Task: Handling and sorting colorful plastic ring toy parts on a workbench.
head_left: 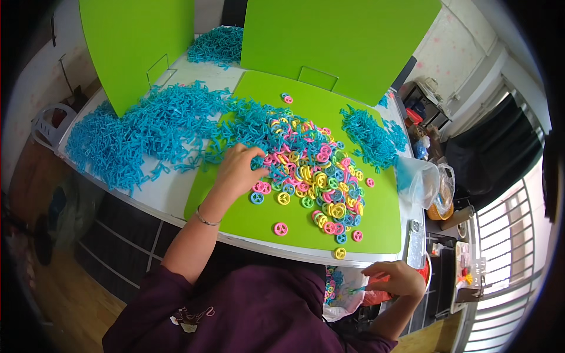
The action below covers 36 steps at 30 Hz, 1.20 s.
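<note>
Left side: your left hand (238, 169) is at the left edge of a mixed heap of small round plastic wheels in pink, yellow, blue and green (318, 176). Its fingers are curled and partly closed, thumb opposite, tips among the pieces; you cannot tell here whether they pinch anything. A thin metal bracelet (207, 221) circles that wrist.

Right side: your right hand (400, 277) is off the table's near edge, at the right of a pale, bag-lined bin (348, 306) containing more coloured pieces. Its fingers are loosely bent, with a gap between thumb and forefinger. Small blue pieces show by the tips; whether they are gripped cannot be told.

The wheels lie on a flat, bright green board (235, 219), heaped around its middle and thinning toward the near side. One pink spoked wheel (281, 229) lies apart, near left of the heap; one yellow wheel (340, 253) is at the board's near edge. Small, slender teal plastic pieces (153, 129) form a broad mound on the white table (170, 183) at left, running onto the board and mixing into the wheels' far left portion. A second teal pile (369, 138) lies at right, another teal pile (218, 46) at far left of centre. Two upright green panels (335, 38) stand on the far side. A translucent plastic tub (419, 181) is at right, beside the board.
</note>
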Tool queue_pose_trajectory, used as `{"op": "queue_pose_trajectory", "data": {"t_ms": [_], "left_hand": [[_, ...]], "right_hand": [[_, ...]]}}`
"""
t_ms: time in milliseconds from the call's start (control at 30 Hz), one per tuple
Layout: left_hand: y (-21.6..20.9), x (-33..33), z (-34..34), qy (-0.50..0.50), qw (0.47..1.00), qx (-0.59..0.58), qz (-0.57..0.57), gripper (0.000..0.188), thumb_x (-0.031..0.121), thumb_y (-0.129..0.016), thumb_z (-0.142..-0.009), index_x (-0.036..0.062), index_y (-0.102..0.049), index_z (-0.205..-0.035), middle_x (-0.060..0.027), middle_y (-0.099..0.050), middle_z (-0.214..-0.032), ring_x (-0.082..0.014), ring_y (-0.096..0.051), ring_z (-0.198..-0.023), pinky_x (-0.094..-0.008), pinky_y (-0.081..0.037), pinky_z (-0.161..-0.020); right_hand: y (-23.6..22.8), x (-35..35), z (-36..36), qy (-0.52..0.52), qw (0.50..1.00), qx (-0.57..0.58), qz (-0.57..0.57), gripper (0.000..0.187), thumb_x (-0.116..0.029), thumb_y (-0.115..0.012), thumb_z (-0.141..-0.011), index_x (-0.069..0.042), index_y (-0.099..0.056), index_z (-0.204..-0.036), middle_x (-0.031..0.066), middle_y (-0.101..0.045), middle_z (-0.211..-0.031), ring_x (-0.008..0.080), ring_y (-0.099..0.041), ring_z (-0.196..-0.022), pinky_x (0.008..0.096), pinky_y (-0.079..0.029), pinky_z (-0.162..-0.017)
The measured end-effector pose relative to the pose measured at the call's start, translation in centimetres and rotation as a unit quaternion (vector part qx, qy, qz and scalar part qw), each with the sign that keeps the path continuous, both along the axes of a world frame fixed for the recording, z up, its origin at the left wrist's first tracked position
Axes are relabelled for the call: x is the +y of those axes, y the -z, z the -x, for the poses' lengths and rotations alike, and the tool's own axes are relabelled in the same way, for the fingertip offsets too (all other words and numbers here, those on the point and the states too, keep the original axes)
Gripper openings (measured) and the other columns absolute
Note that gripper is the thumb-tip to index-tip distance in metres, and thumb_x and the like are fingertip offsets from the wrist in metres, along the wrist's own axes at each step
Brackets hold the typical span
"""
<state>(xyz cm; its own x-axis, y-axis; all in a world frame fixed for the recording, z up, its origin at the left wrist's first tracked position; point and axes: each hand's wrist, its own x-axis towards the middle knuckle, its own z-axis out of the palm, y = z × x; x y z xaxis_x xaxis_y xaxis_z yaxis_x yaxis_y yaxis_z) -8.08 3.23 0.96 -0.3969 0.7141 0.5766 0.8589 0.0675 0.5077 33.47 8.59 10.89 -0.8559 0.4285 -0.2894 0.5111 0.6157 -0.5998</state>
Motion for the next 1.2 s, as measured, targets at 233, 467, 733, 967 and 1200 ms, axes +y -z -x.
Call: {"op": "queue_pose_trajectory", "data": {"t_ms": [233, 467, 733, 967, 1200], "left_hand": [[0.0, 0.9, -0.3, 0.043, 0.991, -0.075, 0.106, 0.024, 0.015, -0.075, -0.069, 0.0087, -0.065, -0.091, -0.0078, -0.061, -0.082, -0.0279, -0.060, -0.079, -0.0369, -0.048, -0.074], [-1.2, 1.2, -1.0, 0.163, 0.954, -0.247, -0.050, 0.010, 0.002, -0.070, -0.077, 0.0043, -0.063, -0.084, -0.0022, -0.062, -0.076, -0.0097, -0.059, -0.060, -0.0233, -0.046, -0.052], [-1.6, 1.0, -3.9, 0.292, 0.910, -0.292, -0.048, 0.022, 0.004, -0.068, -0.081, 0.0049, -0.047, -0.083, -0.0042, -0.061, -0.080, -0.0059, -0.056, -0.066, -0.0227, -0.046, -0.056], [-2.6, 0.4, -3.3, 0.278, 0.947, -0.157, 0.015, 0.035, 0.007, -0.075, -0.073, 0.0096, -0.063, -0.106, -0.0030, -0.059, -0.088, -0.0128, -0.059, -0.073, -0.0249, -0.049, -0.062], [0.5, 0.4, -3.2, 0.262, 0.960, 0.094, 0.032, 0.026, 0.009, -0.075, -0.070, 0.0113, -0.068, -0.095, -0.0058, -0.059, -0.089, -0.0164, -0.058, -0.073, -0.0295, -0.049, -0.059]], "right_hand": [[0.2, -0.3, 3.7, 0.001, 0.988, 0.156, -0.016, 0.037, -0.014, -0.078, -0.073, -0.004, -0.065, -0.106, 0.0082, -0.069, -0.094, 0.0191, -0.066, -0.084, 0.0309, -0.052, -0.073], [2.1, 1.4, 16.2, 0.062, 0.951, 0.304, -0.002, 0.025, -0.014, -0.071, -0.082, -0.002, -0.065, -0.103, 0.0095, -0.067, -0.094, 0.0154, -0.065, -0.083, 0.0281, -0.052, -0.073], [6.7, 3.1, 22.0, 0.188, 0.924, 0.326, 0.070, 0.020, -0.015, -0.065, -0.087, -0.001, -0.064, -0.101, 0.0077, -0.068, -0.090, 0.0083, -0.059, -0.082, 0.0232, -0.048, -0.069], [6.7, 4.1, 20.6, 0.247, 0.853, 0.412, 0.203, 0.014, -0.011, -0.061, -0.090, -0.001, -0.060, -0.100, 0.0034, -0.065, -0.093, 0.0064, -0.057, -0.082, 0.0212, -0.044, -0.074], [6.3, 4.7, 19.6, 0.246, 0.864, 0.412, 0.148, 0.023, -0.014, -0.060, -0.091, -0.001, -0.056, -0.109, -0.0026, -0.056, -0.078, 0.0034, -0.049, -0.071, 0.0192, -0.038, -0.060]]}}
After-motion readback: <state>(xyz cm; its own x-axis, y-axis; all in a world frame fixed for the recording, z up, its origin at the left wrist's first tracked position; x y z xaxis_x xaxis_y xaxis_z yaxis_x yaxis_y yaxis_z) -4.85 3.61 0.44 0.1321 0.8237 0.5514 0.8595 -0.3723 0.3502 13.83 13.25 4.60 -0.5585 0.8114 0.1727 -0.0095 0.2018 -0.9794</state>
